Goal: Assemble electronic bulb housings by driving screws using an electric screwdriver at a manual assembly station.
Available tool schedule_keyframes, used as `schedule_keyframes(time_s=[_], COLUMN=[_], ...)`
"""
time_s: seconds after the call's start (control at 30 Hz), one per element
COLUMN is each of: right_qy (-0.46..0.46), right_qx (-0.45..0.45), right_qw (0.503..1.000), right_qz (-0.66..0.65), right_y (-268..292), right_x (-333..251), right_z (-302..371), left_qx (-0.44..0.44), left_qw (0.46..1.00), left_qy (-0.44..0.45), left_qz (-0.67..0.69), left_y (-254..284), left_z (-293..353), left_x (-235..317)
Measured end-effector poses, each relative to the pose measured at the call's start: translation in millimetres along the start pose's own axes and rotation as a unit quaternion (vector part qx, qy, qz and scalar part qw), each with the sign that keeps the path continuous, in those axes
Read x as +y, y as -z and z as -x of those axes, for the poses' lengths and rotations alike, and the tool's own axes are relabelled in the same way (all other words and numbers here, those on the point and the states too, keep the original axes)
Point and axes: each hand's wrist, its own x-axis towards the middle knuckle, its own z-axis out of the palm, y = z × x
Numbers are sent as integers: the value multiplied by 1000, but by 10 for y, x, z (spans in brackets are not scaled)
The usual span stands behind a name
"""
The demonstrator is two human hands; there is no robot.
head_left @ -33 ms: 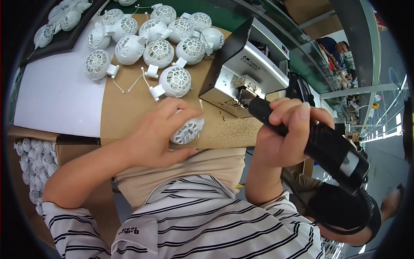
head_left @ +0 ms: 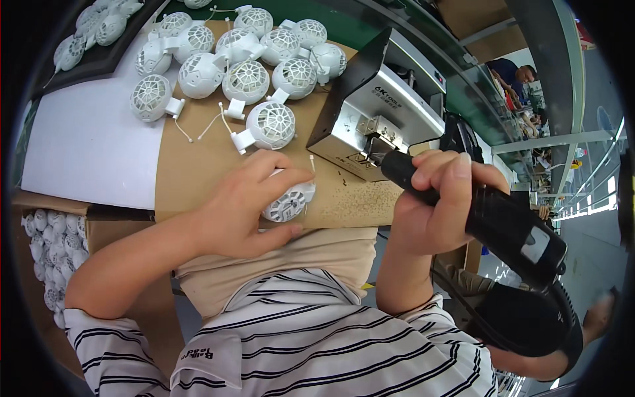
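Observation:
A white round grilled housing (head_left: 286, 204) rests near the bench's front edge, its vented side up. Curled around it, my left hand (head_left: 258, 192) holds it steady, the thumb low beside it. A thin white lead rises from its far side. My right hand (head_left: 443, 192) is wrapped around a black corded electric screwdriver (head_left: 512, 228). The screwdriver's nose (head_left: 395, 164) points into the front of a silver screw feeder (head_left: 370, 122); its bit is too small to make out there.
Several similar white housings (head_left: 245, 82) with leads lie on the brown cardboard (head_left: 192, 165) behind my left hand. Small brown crumbs (head_left: 367, 202) dot its right side. A carton (head_left: 56, 248) of white parts stands low at left, a black tray (head_left: 92, 56) far left. Another person (head_left: 516, 317) is at right.
The bench and its things sit very slightly further right in view. The screwdriver's rear end has dropped a little; both hands keep their holds.

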Motion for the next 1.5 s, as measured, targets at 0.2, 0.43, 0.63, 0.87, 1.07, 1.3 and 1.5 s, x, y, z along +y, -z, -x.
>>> schedule_keyframes(time_s=[0.2, 0.43, 0.63, 0.87, 1.07, 1.3, 1.5], right_qy=[-83, -101, -109, -113, -103, -101, -140], right_qx=[-36, -81, -100, -120, -121, -210, -59], right_qw=[996, 964, 962, 960, 961, 946, 897], right_qz=[-13, -231, -229, -227, -225, -224, -416], right_y=[54, -78, -168, -185, -230, -93, 432], right_x=[-135, -364, -310, -261, -231, -178, -333], right_z=[-49, 273, 428, 462, 483, 402, 189], left_qx=[5, 17, -5, 12, 25, 33, -37], left_qw=[999, 999, 999, 999, 999, 999, 987], left_qy=[6, 14, 21, 19, 16, 1, 106], left_qz=[31, 40, 33, 27, 28, -3, -113], left_y=[-4, -10, -15, -37, -69, -58, 306], left_z=[11, 31, 37, 59, 45, 44, 267], left_x=[-108, -122, -139, -127, -165, -133, 488])
